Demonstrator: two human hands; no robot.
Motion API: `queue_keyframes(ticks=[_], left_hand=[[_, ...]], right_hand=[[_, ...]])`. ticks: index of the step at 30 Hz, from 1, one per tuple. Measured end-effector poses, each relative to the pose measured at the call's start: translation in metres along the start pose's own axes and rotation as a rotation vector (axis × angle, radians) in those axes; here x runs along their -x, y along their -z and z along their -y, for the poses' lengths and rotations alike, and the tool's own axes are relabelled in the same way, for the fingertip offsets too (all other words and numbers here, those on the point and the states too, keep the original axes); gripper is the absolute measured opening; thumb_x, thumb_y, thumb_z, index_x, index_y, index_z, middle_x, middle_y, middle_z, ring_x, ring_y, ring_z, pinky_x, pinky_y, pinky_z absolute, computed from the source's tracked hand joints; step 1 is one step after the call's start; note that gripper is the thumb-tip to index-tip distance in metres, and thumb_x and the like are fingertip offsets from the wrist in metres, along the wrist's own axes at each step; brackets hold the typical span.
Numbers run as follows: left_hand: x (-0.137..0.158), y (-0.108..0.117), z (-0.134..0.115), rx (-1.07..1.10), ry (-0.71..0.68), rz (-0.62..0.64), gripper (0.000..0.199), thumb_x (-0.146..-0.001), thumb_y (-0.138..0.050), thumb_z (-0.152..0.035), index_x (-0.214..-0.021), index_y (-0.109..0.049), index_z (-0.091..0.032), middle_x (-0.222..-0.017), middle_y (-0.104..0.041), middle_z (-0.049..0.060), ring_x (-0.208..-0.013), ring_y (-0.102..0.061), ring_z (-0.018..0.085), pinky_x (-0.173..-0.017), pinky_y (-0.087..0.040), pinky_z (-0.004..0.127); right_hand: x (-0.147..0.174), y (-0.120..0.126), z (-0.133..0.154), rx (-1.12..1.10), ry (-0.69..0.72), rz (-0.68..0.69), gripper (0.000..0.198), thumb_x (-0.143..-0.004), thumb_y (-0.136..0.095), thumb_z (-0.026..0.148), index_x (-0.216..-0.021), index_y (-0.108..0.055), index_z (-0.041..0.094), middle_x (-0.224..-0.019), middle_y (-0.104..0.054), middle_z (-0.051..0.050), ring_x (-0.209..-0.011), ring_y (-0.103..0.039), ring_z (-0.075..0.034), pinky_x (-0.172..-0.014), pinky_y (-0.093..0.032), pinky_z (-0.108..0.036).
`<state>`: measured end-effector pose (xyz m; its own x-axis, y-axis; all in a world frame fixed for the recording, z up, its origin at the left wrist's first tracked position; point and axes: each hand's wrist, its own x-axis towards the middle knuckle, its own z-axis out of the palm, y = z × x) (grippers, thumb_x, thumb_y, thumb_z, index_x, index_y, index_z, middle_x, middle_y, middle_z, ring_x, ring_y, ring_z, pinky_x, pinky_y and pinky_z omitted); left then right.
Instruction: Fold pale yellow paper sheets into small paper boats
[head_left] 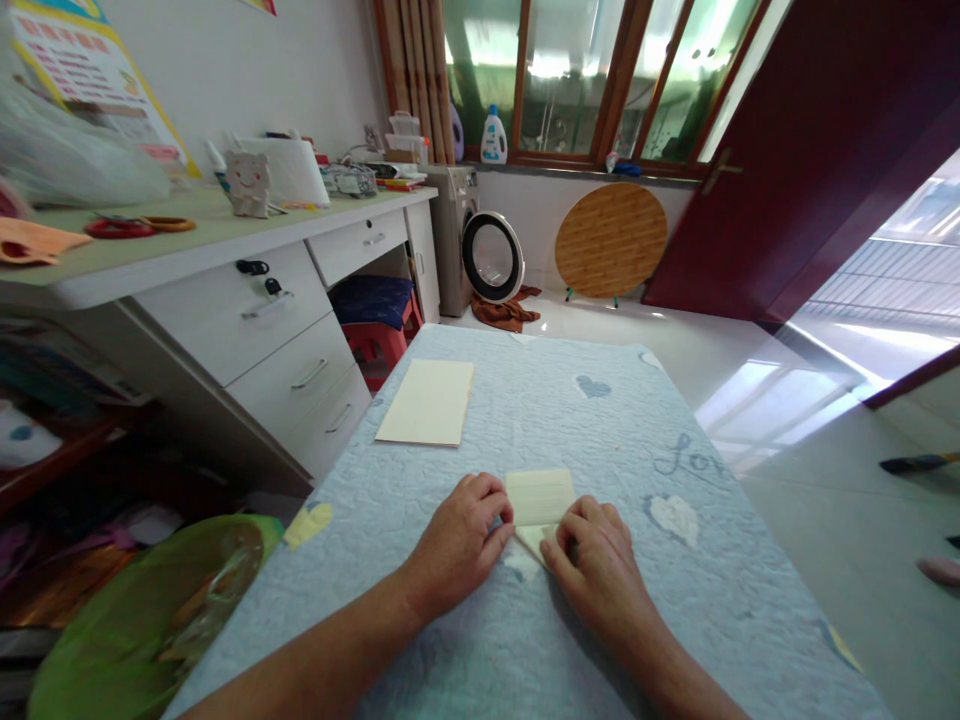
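Observation:
A small sheet of pale, lined paper point(538, 495) lies on the light blue cloth, its near part folded over into a slanted flap. My left hand point(469, 530) pinches the paper's left edge by the fold, fingers curled. On the right side, my right hand point(592, 550) has its thumb and fingers closed on the folded flap. Part of the flap is hidden under the right fingers. Farther off to the left, a stack of cream paper point(427, 402) rests flat on the same cloth, touched by neither hand.
The table's quilted cloth point(540, 400) carries heart prints. A green-lined bin point(150, 620) stands at the lower left, beside a white drawer desk point(277, 320) bearing scissors point(124, 227). Behind are a washing machine point(450, 240) with its door ajar and a round wooden board point(611, 240).

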<state>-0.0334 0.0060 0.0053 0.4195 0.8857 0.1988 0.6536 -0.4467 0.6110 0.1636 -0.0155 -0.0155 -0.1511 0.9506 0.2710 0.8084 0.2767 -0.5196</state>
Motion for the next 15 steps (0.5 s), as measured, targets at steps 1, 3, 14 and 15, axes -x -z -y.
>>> queue_keyframes(ticks=[1, 3, 14, 15], left_hand=[[0.001, 0.000, -0.001, -0.045, -0.016, -0.006, 0.009, -0.084, -0.062, -0.010, -0.086, -0.061, -0.019, -0.100, -0.061, 0.005, -0.096, -0.055, 0.023, -0.087, -0.049, 0.038], [0.003, -0.002, -0.005, -0.165, -0.078, -0.016, 0.010, -0.086, -0.060, -0.010, -0.091, -0.062, -0.018, -0.103, -0.062, 0.007, -0.097, -0.055, 0.025, -0.086, -0.050, 0.040], [0.028, -0.020, -0.027, -0.489, -0.455, -0.036, 0.020, -0.094, -0.044, -0.008, -0.096, -0.064, -0.012, -0.095, -0.069, 0.011, -0.085, -0.063, 0.023, -0.074, -0.056, 0.036], [0.028, -0.022, -0.027, -0.497, -0.457, -0.054, 0.020, -0.094, -0.045, -0.008, -0.097, -0.064, -0.011, -0.096, -0.069, 0.011, -0.086, -0.064, 0.023, -0.074, -0.057, 0.036]], right_hand=[[0.000, 0.000, 0.000, 0.000, 0.005, 0.002, 0.021, -0.079, -0.067, 0.014, -0.063, -0.057, 0.022, -0.078, -0.057, -0.004, -0.077, -0.049, -0.023, -0.070, -0.036, -0.037], [0.000, 0.001, 0.000, 0.002, 0.015, 0.005, 0.022, -0.081, -0.064, 0.013, -0.063, -0.057, 0.022, -0.078, -0.057, -0.005, -0.076, -0.048, -0.023, -0.070, -0.035, -0.037], [-0.002, 0.002, 0.001, 0.053, 0.001, 0.047, 0.022, -0.083, -0.056, 0.012, -0.063, -0.055, 0.021, -0.076, -0.056, -0.004, -0.076, -0.047, -0.021, -0.072, -0.034, -0.035], [-0.003, 0.002, 0.002, 0.061, -0.006, 0.058, 0.022, -0.084, -0.056, 0.013, -0.063, -0.055, 0.021, -0.077, -0.056, -0.004, -0.077, -0.047, -0.021, -0.072, -0.034, -0.035]])
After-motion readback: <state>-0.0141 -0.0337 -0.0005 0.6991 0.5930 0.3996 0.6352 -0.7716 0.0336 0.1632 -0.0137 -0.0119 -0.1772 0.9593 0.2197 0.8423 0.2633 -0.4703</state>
